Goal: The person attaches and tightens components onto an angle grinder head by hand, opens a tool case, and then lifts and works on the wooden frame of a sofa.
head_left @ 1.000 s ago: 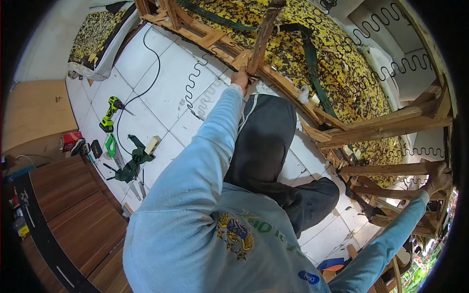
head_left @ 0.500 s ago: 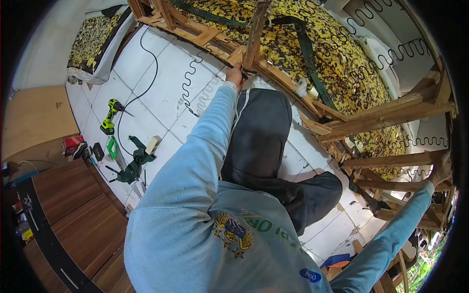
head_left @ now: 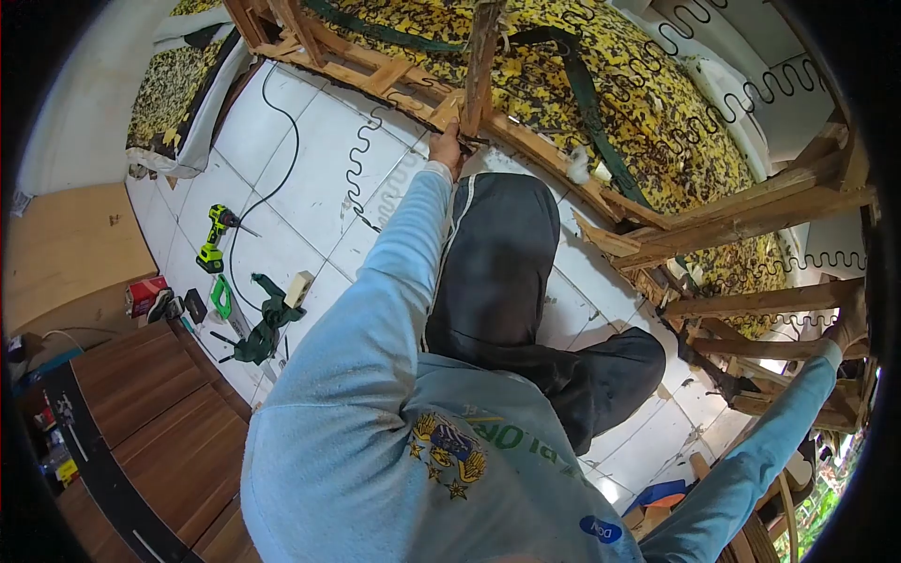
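My left hand (head_left: 446, 148) is closed at the lower rail of the wooden furniture frame (head_left: 540, 158), beside an upright post (head_left: 481, 66). A dark, thin tool (head_left: 477, 142) sticks out of its fingers; its exact kind is too small to make out. At the far right, my right hand (head_left: 849, 319) is wrapped round a wooden bar of the same frame, its fingers partly lost in the dark edge of the view. Yellow-and-black patterned fabric (head_left: 601, 103) fills the inside of the frame, with dark green webbing (head_left: 587, 94) running over it. Wavy springs (head_left: 694, 131) stretch across it.
On the white tile floor lie a loose wavy spring (head_left: 355, 169), a green drill (head_left: 216, 239), a black cable (head_left: 293, 155), a green-handled saw (head_left: 221, 296), a dark green cloth (head_left: 267, 324) and a wooden block (head_left: 298, 289). A brown wooden panel (head_left: 150, 403) stands lower left.
The whole view has shifted slightly. Both hands stay at the same places on the frame, and nothing is let go.
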A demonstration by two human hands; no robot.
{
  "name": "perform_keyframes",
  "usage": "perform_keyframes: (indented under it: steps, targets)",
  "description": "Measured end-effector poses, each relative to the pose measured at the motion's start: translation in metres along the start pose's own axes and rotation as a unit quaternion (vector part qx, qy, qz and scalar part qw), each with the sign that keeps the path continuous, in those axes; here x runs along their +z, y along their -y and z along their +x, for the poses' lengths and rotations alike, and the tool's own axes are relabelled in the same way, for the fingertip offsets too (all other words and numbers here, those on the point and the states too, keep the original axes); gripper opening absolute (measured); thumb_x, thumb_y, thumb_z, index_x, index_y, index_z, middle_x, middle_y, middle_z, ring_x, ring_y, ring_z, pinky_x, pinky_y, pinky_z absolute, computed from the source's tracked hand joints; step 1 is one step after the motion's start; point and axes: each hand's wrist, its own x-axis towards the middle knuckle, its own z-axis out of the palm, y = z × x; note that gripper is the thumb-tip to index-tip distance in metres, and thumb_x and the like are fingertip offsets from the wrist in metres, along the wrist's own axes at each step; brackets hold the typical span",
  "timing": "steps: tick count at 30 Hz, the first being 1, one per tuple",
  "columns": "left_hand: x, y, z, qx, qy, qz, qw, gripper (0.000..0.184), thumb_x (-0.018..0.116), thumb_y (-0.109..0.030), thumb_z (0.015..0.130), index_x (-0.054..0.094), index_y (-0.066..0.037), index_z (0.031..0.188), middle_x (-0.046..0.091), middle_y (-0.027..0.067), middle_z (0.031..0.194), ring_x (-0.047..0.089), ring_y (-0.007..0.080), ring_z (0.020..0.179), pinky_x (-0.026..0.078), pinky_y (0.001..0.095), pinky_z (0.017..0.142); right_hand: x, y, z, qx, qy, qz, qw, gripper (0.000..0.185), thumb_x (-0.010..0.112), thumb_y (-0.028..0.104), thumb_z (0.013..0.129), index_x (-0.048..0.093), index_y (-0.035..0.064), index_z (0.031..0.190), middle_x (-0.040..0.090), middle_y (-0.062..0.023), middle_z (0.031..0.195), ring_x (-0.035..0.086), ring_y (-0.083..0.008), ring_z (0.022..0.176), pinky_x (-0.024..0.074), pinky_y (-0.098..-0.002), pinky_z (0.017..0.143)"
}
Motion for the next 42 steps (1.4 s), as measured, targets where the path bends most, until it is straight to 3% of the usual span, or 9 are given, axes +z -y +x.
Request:
perform_keyframes:
  steps: [8, 11, 24, 27, 28, 32, 37, 40, 42]
  targets:
    - [-0.004, -0.002, -0.004, -0.024, 0.02, 0.01, 0.999, 0.039, 0.053, -0.033, 0.11, 0.06, 0.003, 0.123, 0.072, 0.017, 0.1, 0.072, 0.0282, 0.075, 0.063, 0.0399, 0.064, 0.013, -0.018, -0.004, 0.034, 0.042, 0.014, 0.998, 0.053, 0.06, 0.045, 0.101, 0.069, -0.0004, 0.127, 0.073, -0.0223, 0.125, 0.068, -0.0383, 0.114, 0.0514, -0.0413, 0.098]
    - [-0.004, 0.003, -0.003, -0.019, 0.027, -0.06, 0.998, 0.041, 0.053, -0.036, 0.11, 0.06, 0.002, 0.122, 0.071, 0.0169, 0.1, 0.073, 0.0284, 0.078, 0.064, 0.0413, 0.067, 0.018, -0.025, -0.006, 0.045, 0.056, 0.02, 0.997, 0.053, 0.06, 0.045, 0.101, 0.069, -0.0004, 0.127, 0.073, -0.0225, 0.125, 0.068, -0.0382, 0.114, 0.0514, -0.0412, 0.098]
    - [-0.008, -0.011, -0.021, -0.081, 0.047, 0.171, 0.981, 0.065, 0.041, -0.058, 0.108, 0.057, 0.001, 0.129, 0.07, 0.0181, 0.117, 0.074, 0.0319, 0.093, 0.065, 0.0449, 0.079, 0.037, -0.066, -0.001, 0.11, 0.13, 0.123, 0.978, 0.053, 0.059, 0.044, 0.102, 0.069, -0.0006, 0.127, 0.072, -0.023, 0.125, 0.068, -0.038, 0.114, 0.0511, -0.0406, 0.099]
    - [-0.011, -0.007, -0.016, -0.078, 0.056, 0.161, 0.982, 0.068, 0.038, -0.058, 0.109, 0.052, 0.002, 0.137, 0.068, 0.0204, 0.124, 0.073, 0.036, 0.094, 0.064, 0.0464, 0.077, 0.047, -0.082, -0.003, -0.029, 0.046, -0.116, 0.992, 0.046, 0.059, 0.039, 0.103, 0.068, -0.0002, 0.124, 0.071, -0.02, 0.128, 0.066, -0.0297, 0.118, 0.051, -0.0422, 0.098]
    - [-0.014, 0.001, -0.006, -0.076, 0.048, 0.14, 0.986, 0.068, 0.038, -0.059, 0.109, 0.054, 0.001, 0.136, 0.071, 0.0182, 0.119, 0.073, 0.0313, 0.086, 0.064, 0.0439, 0.074, 0.038, -0.072, 0.0, -0.058, 0.015, -0.149, 0.987, 0.045, 0.06, 0.039, 0.102, 0.069, 0.0003, 0.122, 0.071, -0.0208, 0.125, 0.067, -0.0315, 0.115, 0.0516, -0.0432, 0.095]
    - [-0.014, 0.002, -0.006, -0.048, 0.06, 0.194, 0.978, 0.073, 0.035, -0.064, 0.108, 0.063, 0.002, 0.118, 0.075, 0.0146, 0.096, 0.067, 0.0243, 0.06, 0.063, 0.0377, 0.059, -0.02, 0.02, 0.009, -0.108, -0.105, -0.101, 0.984, 0.041, 0.065, 0.039, 0.096, 0.072, 0.0023, 0.114, 0.073, -0.0238, 0.112, 0.069, -0.039, 0.101, 0.054, -0.047, 0.085]
    - [-0.009, -0.001, -0.017, 0.005, 0.039, 0.245, 0.969, 0.074, 0.036, -0.064, 0.106, 0.067, 0.002, 0.12, 0.077, 0.0129, 0.095, 0.069, 0.023, 0.064, 0.063, 0.0374, 0.06, -0.046, 0.078, 0.019, -0.122, -0.161, -0.042, 0.978, 0.034, 0.069, 0.035, 0.091, 0.074, 0.0044, 0.106, 0.075, -0.0235, 0.101, 0.072, -0.0431, 0.09, 0.0556, -0.0488, 0.076]
    - [-0.001, -0.008, -0.026, -0.027, 0.027, 0.239, 0.97, 0.064, 0.035, -0.052, 0.109, 0.063, 0.003, 0.126, 0.074, 0.017, 0.113, 0.074, 0.0267, 0.092, 0.065, 0.036, 0.075, -0.048, 0.092, 0.016, -0.082, -0.165, 0.027, 0.983, 0.032, 0.07, 0.033, 0.091, 0.075, 0.0038, 0.104, 0.076, -0.0213, 0.1, 0.073, -0.0409, 0.09, 0.0556, -0.0469, 0.079]
    - [-0.006, -0.005, -0.019, -0.018, 0.047, 0.244, 0.968, 0.063, 0.032, -0.051, 0.11, 0.064, 0.002, 0.125, 0.076, 0.0156, 0.109, 0.074, 0.0254, 0.092, 0.064, 0.0362, 0.076, -0.047, 0.094, 0.013, -0.045, -0.149, 0.061, 0.986, 0.034, 0.071, 0.034, 0.091, 0.075, 0.0031, 0.105, 0.077, -0.0203, 0.101, 0.073, -0.0392, 0.092, 0.0556, -0.0458, 0.081]
